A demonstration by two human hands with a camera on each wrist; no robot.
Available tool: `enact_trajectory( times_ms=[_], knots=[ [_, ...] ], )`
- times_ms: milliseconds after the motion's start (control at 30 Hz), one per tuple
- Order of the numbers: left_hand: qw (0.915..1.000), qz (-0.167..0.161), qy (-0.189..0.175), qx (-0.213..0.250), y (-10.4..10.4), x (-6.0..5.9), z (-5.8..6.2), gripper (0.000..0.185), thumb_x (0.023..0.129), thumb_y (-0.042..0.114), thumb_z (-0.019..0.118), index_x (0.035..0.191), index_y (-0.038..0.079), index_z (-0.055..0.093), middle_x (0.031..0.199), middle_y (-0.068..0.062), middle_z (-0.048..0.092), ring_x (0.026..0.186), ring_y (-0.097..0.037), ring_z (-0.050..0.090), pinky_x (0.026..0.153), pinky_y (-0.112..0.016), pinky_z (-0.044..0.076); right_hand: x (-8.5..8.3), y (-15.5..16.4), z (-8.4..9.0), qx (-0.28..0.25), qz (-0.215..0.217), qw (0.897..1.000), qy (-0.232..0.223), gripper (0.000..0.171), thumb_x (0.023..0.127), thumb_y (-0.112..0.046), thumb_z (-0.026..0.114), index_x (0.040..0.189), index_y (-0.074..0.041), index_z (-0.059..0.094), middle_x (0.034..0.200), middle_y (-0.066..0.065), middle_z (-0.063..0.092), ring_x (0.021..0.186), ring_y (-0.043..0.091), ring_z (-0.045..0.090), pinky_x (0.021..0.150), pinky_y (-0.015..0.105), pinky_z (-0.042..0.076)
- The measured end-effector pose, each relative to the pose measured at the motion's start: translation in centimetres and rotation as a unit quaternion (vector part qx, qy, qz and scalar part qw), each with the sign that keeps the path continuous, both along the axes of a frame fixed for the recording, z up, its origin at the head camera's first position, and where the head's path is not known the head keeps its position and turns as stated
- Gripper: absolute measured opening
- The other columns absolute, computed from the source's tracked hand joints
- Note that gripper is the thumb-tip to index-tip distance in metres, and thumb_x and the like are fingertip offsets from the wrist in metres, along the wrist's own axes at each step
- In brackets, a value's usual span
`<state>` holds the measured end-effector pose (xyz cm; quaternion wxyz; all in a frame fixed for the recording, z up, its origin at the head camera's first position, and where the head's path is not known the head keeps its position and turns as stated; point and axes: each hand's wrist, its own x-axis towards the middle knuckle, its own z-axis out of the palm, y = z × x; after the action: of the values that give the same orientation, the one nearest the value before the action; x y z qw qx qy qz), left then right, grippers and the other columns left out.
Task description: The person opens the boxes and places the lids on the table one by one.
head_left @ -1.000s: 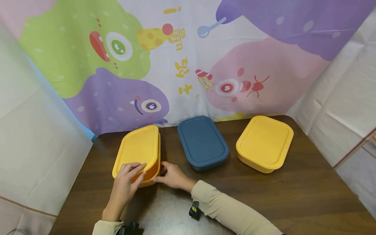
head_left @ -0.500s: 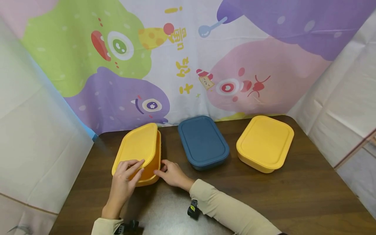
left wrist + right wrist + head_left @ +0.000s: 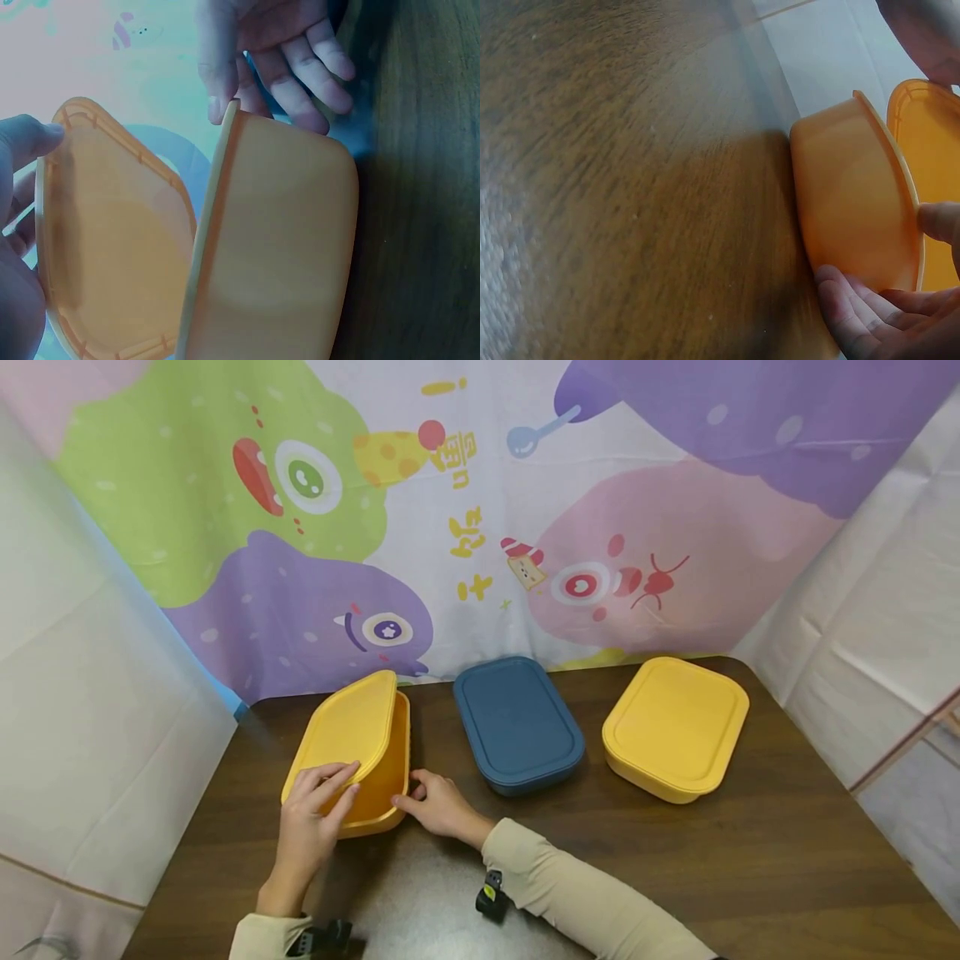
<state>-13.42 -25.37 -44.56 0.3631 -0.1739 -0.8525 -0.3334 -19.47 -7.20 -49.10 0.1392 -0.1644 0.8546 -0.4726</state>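
A yellow lid [image 3: 347, 727] is tilted up along its right side over the yellow food container [image 3: 375, 825] at the table's left. My left hand [image 3: 309, 818] pinches the lid's near edge between thumb and fingers. At the container's near right corner, my right hand [image 3: 442, 806] grips the rim, thumb at the top edge and fingers against the outer wall. The left wrist view shows the lid's ridged underside [image 3: 120, 232] apart from the container wall [image 3: 277, 240] at the near end. From the right wrist, the fingers [image 3: 847, 307] press the container's side low down.
A blue lidded container [image 3: 517, 722] stands in the middle of the dark wooden table [image 3: 675, 868]. Another yellow lidded container [image 3: 675, 727] is to its right. Behind the table hangs a cartoon-print cloth [image 3: 480, 527], with white cloth [image 3: 82, 693] at the sides.
My left hand has lifted the lid's right side higher and moved slightly left, widening the gap over the container. My right hand stays at the corner, its thumb shifted slightly on the rim.
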Motion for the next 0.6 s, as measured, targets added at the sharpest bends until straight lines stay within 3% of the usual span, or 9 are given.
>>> enact_trajectory(
  times_ms=[233,433,600],
  knots=[
    [0.9984,0.005,0.005,0.056,-0.2,0.1,0.39,0.037,0.073,-0.015,0.074,0.106,0.0,0.075,0.098,-0.017,0.068,0.097,-0.007,0.053,0.088,-0.007,0.037,0.15,0.1,0.08,0.002,0.004,1.0,-0.006,0.059,0.091,-0.037,0.066,0.134,0.002,0.053,0.091,0.007,0.068,0.076,0.012,0.059,0.071,0.026,0.05],
    [0.995,0.001,0.049,0.087,-0.31,-0.15,0.76,0.041,0.065,-0.025,0.073,0.102,-0.006,0.074,0.095,-0.022,0.068,0.097,-0.003,0.053,0.09,-0.007,0.039,0.06,0.07,-0.13,-0.003,0.004,1.0,-0.005,0.059,0.091,-0.038,0.066,0.134,0.001,0.054,0.092,0.008,0.068,0.078,0.013,0.059,0.073,0.028,0.05],
    [0.991,0.015,0.072,0.113,-0.45,-0.38,0.81,0.042,0.062,-0.029,0.071,0.1,-0.01,0.073,0.092,-0.027,0.066,0.099,0.001,0.053,0.09,-0.006,0.039,0.01,0.08,-0.22,-0.004,0.006,1.0,-0.006,0.059,0.092,-0.038,0.066,0.134,0.001,0.053,0.093,0.007,0.067,0.078,0.013,0.059,0.072,0.027,0.05]
  ],
)
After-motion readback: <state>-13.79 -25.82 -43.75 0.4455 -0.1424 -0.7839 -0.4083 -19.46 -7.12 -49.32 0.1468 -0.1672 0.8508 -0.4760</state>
